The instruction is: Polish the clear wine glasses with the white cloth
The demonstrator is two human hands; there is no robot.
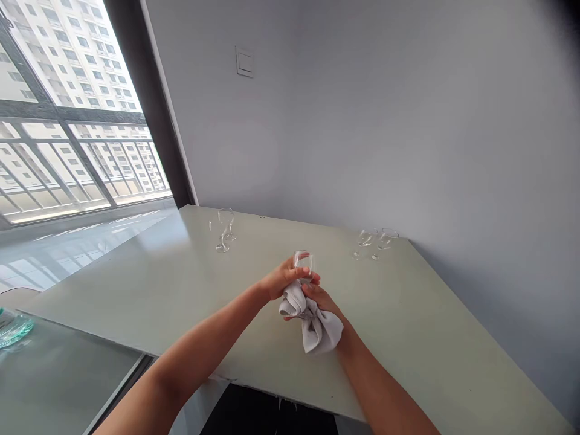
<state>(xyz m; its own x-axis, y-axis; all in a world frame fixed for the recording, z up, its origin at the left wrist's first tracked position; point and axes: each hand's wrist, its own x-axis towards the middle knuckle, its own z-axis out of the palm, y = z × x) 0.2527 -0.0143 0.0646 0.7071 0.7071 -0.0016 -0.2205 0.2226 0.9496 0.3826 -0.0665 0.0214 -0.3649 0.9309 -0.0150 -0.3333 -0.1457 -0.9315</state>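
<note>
Over the middle of the table, my left hand [283, 278] is closed around the bowl of a clear stemmed glass [302, 260]. Just below it, my right hand [322, 297] grips a pale grey cloth [319, 329], bunched around the lower part of the glass. The cloth's loose end hangs down beneath my right wrist. The stem and foot of this glass are hidden by the cloth and fingers.
Clear stemmed glasses [222, 232] stand at the back left of the pale table [181, 302]; two more [366, 238] stand at the back right near the wall. A greenish glass dish [14, 328] lies at the far left on a lower grey surface [58, 374].
</note>
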